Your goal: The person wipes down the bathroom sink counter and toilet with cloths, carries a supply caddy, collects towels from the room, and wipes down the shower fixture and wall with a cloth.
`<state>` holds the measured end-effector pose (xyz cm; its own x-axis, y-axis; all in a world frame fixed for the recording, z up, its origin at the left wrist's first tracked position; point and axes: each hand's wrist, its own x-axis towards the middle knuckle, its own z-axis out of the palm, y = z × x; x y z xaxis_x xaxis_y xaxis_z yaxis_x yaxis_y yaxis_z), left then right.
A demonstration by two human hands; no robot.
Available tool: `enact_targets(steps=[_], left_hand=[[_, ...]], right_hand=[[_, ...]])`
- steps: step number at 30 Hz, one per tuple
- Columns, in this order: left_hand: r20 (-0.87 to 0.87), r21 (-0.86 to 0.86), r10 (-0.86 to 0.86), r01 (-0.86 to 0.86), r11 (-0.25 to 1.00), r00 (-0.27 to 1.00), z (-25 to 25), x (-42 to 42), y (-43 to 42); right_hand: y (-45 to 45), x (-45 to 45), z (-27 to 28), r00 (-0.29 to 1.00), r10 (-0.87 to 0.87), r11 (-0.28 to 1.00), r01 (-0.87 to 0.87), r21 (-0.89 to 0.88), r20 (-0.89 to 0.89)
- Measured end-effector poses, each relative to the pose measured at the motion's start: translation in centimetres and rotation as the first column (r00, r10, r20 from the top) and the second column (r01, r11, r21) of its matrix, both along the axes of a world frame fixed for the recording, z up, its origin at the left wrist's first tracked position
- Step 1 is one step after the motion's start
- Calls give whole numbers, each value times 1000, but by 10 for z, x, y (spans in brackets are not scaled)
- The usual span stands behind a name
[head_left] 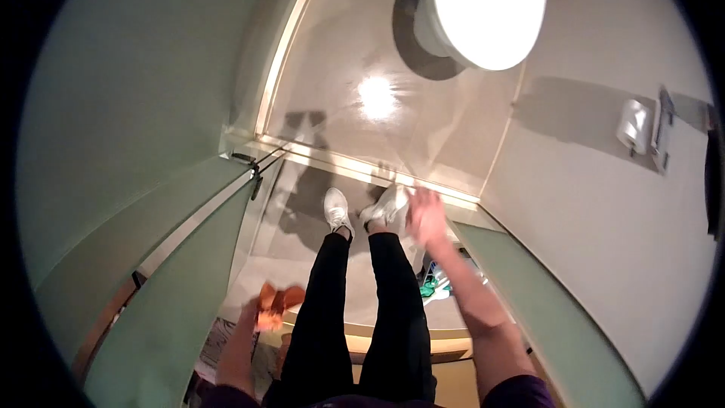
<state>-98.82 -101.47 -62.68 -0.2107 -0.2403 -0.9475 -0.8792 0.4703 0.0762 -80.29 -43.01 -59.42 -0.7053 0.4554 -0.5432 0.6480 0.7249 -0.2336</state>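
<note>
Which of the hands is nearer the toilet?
Right. The right hand is out front, short of the toilet; the left hand is farther back and to the left.

Orange item [269,305] matt, cloth-like; floor [340,45] smooth, glossy — trousers [398,295] matt cloth.

I can't read any text, label, brand, number or sign anywhere in view.
</note>
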Motion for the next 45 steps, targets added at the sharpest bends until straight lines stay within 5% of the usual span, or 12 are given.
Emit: enact_targets(steps=[1,2,5,6,10,18,24,28,31,36,44,45], left_hand=[[-34,-21,31,-32,999,999,29,-1,-19],[-76,-31,53,-56,998,996,51,-4,-38],[-233,-60,121,-139,989,965,117,-15,-84],[-292,-63,136,-161,985,947,136,-18,-99],[-534,-9,178,-216,976,827,187,-39,-157],[-764,202,279,-195,960,582,318,-30,-252],[-674,479,349,26,878,651,342,-9,-277],[-678,425,266,70,903,685,359,18,-246],[-848,73,-46,201,977,528,345,46,-260],[-687,-83,-269,294,952,675,395,129,-194],[-634,-434,-772,801,412,53,432,247,-63],[-570,-376,-815,847,375,107,423,250,-57]], right_hand=[[-39,33,14,990,-56,998,58,12,-128],[-73,62,31,974,-194,969,209,-135,117],[-150,167,56,910,-370,879,408,-245,190],[-165,197,62,863,-250,844,417,-338,439],[-203,307,68,968,30,848,109,-519,251],[-174,389,128,811,-574,818,574,-41,-112],[-213,488,203,756,-591,756,641,-135,282],[-269,542,207,729,-562,751,648,-129,391],[-316,551,199,730,-568,740,655,-153,380],[-385,541,174,794,-554,746,607,-274,251],[-413,573,167,744,-656,673,653,-348,127],[-407,584,162,749,-648,679,650,-342,138]])
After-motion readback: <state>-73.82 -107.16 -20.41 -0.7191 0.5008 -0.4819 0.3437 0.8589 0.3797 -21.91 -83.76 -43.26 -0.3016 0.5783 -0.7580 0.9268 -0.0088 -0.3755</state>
